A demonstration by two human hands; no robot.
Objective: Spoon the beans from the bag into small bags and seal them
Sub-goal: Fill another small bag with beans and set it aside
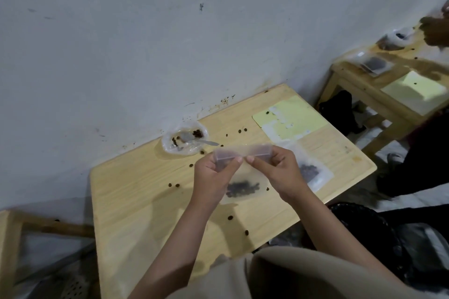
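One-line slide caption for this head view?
Both hands, left hand and right hand, pinch the small bag of beans along its top edge.

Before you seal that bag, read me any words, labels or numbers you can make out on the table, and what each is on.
No text can be read.
Yellow sheet with white stickers at the table's far right corner: stickers look blank or too blurred to tell.
Small clear bag of dark beans, pinched along its top by left hand and right hand: no print visible.
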